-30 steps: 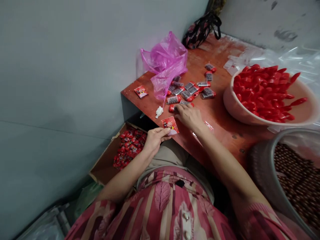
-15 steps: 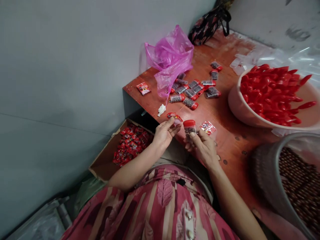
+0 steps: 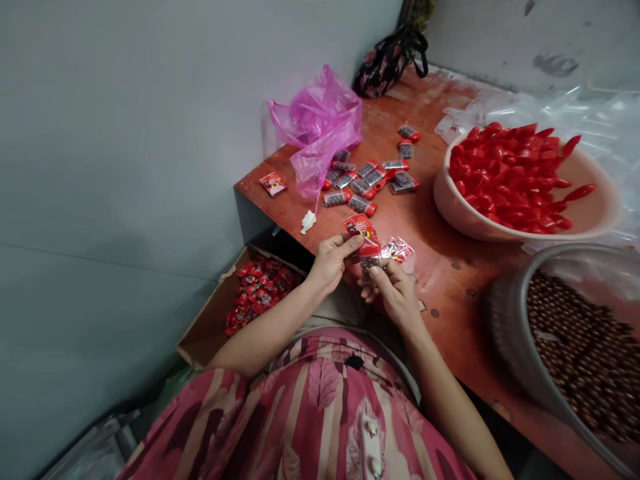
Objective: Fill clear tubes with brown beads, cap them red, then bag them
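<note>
Between finger and thumb, my left hand (image 3: 331, 261) pinches a red printed wrapper (image 3: 359, 227). My right hand (image 3: 396, 285) grips a small clear container (image 3: 370, 261) with a red cap and dark balls inside. The wrapper lies against the container's capped end, and both hands are close together over the table's near edge. I cannot tell whether the cap is inside the wrapper. Just beyond my right hand a clear and red printed packet (image 3: 398, 249) rests on the table. Several similar filled containers (image 3: 363, 205) lie farther back.
A pink bowl (image 3: 453, 212) of red plastic pieces stands at right, with a grey tub (image 3: 523, 320) of brown balls nearer me. A purple bag (image 3: 325, 113), white scrap (image 3: 308, 221) and red packet (image 3: 273, 183) are on the table (image 3: 425, 107). Below left sits a cardboard box (image 3: 200, 327) of red packets.
My hands have come together, bringing the wrapper up against the container's red-capped end. The camera view has turned slightly, so the table's contents appear farther left.
</note>
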The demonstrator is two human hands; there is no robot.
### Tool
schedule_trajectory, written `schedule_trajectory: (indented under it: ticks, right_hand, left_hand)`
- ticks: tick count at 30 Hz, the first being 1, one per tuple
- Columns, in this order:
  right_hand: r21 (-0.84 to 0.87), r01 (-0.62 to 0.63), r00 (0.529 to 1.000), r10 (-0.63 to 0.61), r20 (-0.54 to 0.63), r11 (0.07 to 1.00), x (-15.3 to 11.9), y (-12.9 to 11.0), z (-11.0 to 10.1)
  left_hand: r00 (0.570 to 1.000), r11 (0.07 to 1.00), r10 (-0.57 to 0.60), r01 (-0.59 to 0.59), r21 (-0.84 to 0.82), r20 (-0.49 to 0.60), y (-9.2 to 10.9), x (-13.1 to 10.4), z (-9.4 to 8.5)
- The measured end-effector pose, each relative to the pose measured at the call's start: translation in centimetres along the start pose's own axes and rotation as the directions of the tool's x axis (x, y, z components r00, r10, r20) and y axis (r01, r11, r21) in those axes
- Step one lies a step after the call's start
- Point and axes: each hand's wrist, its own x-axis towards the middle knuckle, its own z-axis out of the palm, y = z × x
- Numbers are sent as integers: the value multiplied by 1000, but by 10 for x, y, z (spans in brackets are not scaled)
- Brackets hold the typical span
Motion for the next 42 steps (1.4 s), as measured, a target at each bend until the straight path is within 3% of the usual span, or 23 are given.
schedule_trajectory:
  ticks: [6,12,17,22,27,29,33,35,39,42]
  right_hand:
    - [-80,80,990,-89,-108,994,1,5,-4]
    - [284,-93,996,92,15,954,3,8,-6]
    - [47,-2,988,9,-155,999,3,4,-7]
    - [127,-61,991,75,-107,990,2,3,-7]
    - [-297,102,948,-184,-260,949,0,7,-5]
    - [-188,82,959,-129,-251,979,1,8,-4]
    - [233,-47,988,79,-131,971,2,8,-3]
    - [261,-58,987,94,-128,964,1,6,-2]
    - [-29,14,979,-19,-203,999,-4,6,-1]
    - [-250,79,954,-146,-264,965,-7,12,-1]
  left_hand:
    - [991,982,-93,74,176,100,-3,3,5]
    - [978,957,-114,61,285,174,-2,5,4]
    - [971,953,-154,97,288,184,-2,5,5]
    - [959,956,-191,133,262,210,-6,2,7]
    - [995,987,-59,46,156,78,-13,0,14]
    - [994,986,-62,47,159,90,-15,-3,17]
    - [963,964,-173,123,234,206,-11,-11,15]
    - [954,957,-199,140,253,224,-8,-12,12]
    - [988,984,-92,71,164,126,-10,-7,9]
    - [994,989,-79,69,133,71,-15,-4,9]
